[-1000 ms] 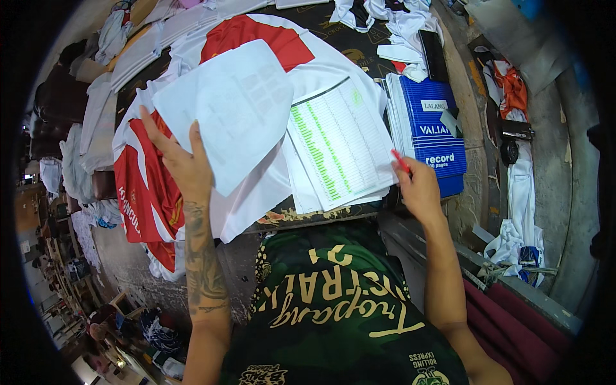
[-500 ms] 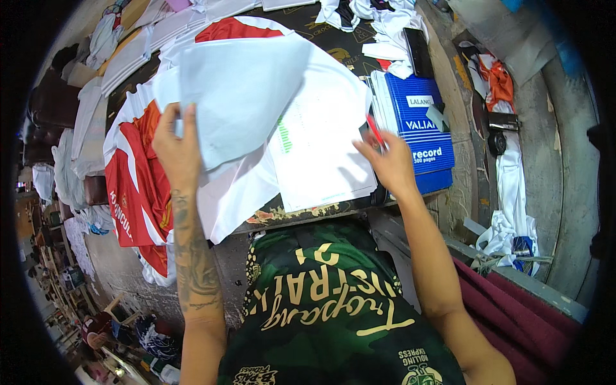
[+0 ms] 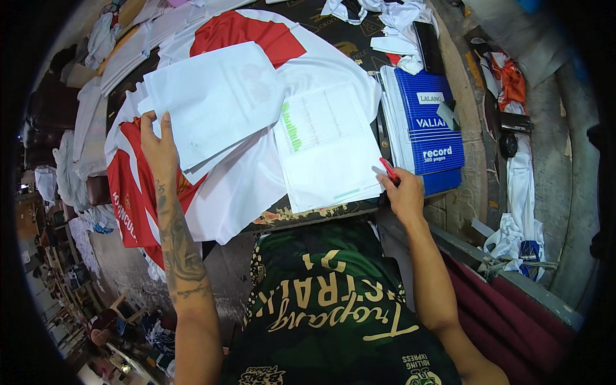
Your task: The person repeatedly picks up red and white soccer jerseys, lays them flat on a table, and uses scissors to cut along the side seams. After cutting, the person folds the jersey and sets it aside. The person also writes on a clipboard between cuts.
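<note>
My left hand (image 3: 158,141) grips the left edge of several white sheets (image 3: 212,102), which lie over a red-and-white jersey (image 3: 135,205). My right hand (image 3: 404,192) is closed on a red pen (image 3: 389,169) at the lower right corner of a second paper stack (image 3: 327,154); the top page there has a small green-marked table on its upper half. Under both stacks is white fabric (image 3: 237,205) with a red panel (image 3: 244,35) above, spread on a dark worktable (image 3: 353,54) with a worn front edge.
Blue notebooks (image 3: 430,138) lie right of the papers, below a black flat object (image 3: 428,48) and white cloth pieces (image 3: 346,9). Folded white fabric (image 3: 119,70) lines the left. Farther right are white and orange cloths (image 3: 512,80) and maroon fabric (image 3: 491,308) beside a metal ledge.
The sheet in my left hand has moved leftward onto the left pile, uncovering a different page on the right stack. My right hand has shifted down to that stack's lower corner.
</note>
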Action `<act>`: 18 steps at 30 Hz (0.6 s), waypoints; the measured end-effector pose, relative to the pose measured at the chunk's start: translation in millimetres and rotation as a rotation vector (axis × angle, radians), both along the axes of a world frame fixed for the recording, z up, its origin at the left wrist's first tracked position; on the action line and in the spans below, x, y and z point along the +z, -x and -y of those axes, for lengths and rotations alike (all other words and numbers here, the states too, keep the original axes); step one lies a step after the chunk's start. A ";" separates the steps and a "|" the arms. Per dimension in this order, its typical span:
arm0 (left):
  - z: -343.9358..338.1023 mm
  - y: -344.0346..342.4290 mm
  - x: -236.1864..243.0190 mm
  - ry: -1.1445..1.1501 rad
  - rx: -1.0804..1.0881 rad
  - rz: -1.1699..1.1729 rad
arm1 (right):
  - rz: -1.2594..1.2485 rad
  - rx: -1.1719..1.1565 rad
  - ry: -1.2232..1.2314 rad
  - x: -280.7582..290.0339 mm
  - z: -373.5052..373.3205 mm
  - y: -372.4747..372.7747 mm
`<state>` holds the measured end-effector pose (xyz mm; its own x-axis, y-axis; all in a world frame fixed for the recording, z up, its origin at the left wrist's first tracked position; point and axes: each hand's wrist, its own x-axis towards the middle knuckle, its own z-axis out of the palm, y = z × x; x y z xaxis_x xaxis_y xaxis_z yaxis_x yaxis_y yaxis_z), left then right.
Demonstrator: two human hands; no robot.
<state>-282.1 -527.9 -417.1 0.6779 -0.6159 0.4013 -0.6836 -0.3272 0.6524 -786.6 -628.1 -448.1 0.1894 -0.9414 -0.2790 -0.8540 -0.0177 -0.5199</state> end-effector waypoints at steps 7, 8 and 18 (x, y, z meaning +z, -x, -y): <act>-1.0 -43.1 -30.6 -0.074 -0.009 -0.047 | -0.059 0.132 0.141 8.7 0.0 -4.0; -0.4 -47.9 -34.4 -0.092 -0.014 -0.064 | -0.057 0.146 0.130 10.0 0.3 -4.7; 10.9 -40.5 -44.7 -0.144 0.004 0.299 | 0.021 0.060 -0.085 6.4 9.4 0.1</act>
